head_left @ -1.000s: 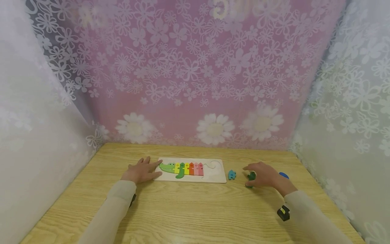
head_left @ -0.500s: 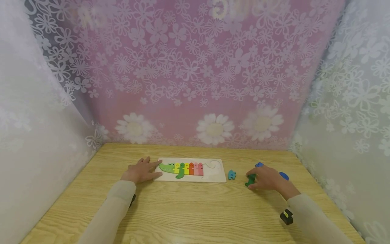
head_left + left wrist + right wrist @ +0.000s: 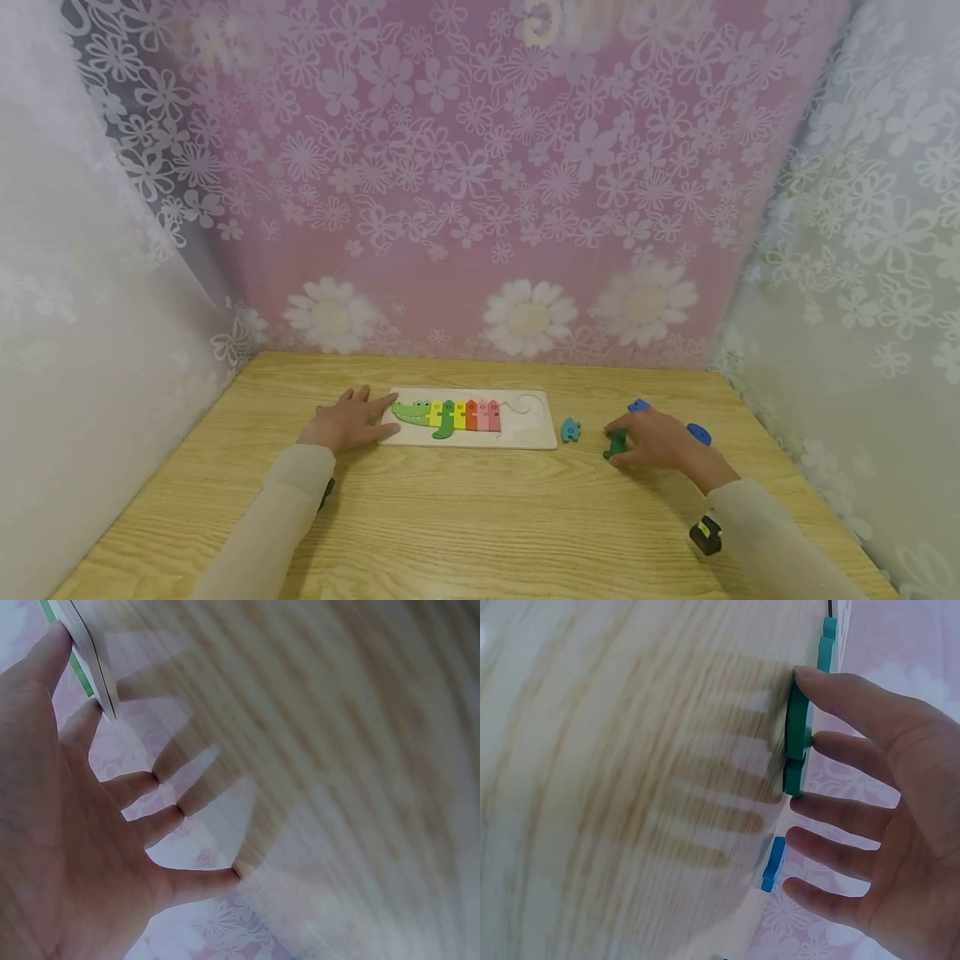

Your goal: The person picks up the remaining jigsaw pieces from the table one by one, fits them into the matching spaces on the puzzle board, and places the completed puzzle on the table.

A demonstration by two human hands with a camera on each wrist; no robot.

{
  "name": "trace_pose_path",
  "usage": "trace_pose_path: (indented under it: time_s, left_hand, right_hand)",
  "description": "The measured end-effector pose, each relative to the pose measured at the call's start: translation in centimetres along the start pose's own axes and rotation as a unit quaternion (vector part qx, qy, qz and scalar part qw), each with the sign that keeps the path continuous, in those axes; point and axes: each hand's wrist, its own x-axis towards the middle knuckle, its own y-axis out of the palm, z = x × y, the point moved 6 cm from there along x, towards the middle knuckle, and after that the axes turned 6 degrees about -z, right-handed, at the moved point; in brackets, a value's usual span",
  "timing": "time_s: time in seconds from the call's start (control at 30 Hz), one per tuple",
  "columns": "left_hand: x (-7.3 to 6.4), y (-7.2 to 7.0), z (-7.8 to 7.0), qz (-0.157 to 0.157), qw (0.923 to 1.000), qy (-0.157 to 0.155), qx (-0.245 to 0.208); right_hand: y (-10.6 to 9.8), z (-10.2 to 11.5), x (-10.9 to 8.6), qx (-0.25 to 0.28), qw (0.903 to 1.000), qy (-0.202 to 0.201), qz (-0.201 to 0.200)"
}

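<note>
A pale wooden puzzle board lies on the table, with a crocodile's green head and several coloured body pieces set in it. My left hand is spread flat at its left end, thumb and index finger touching the board; in the left wrist view the fingers are straight, the others resting on the tabletop. At the right, my right hand pinches a green puzzle piece between thumb and fingers. In the right wrist view the green piece stays low at the tabletop. A light-blue puzzle piece lies beside the board.
Behind my right hand lies a blue puzzle piece, and a darker blue piece is near its wrist. The wood-grain table meets a flowered pink cloth at the back, with pale cloths on both sides.
My right hand has shifted slightly right and towards me, its fingers closing in on the green piece. The blue piece behind it has come into view. The left hand stays in place.
</note>
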Motion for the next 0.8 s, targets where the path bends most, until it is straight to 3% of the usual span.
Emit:
trace_pose_path:
  time_s: [0.47, 0.8]
  left_hand:
    - [-0.4, -0.2, -0.2, -0.002, 1.0, 0.001, -0.004]
    - [-0.2, -0.2, -0.2, -0.01, 0.9999, 0.007, 0.008]
  right_hand:
    - [-1.2, 1.8, 1.2, -0.034, 0.9975, -0.032, -0.053]
    - [-1.2, 3.6, 2.6, -0.03, 0.9968, -0.047, -0.056]
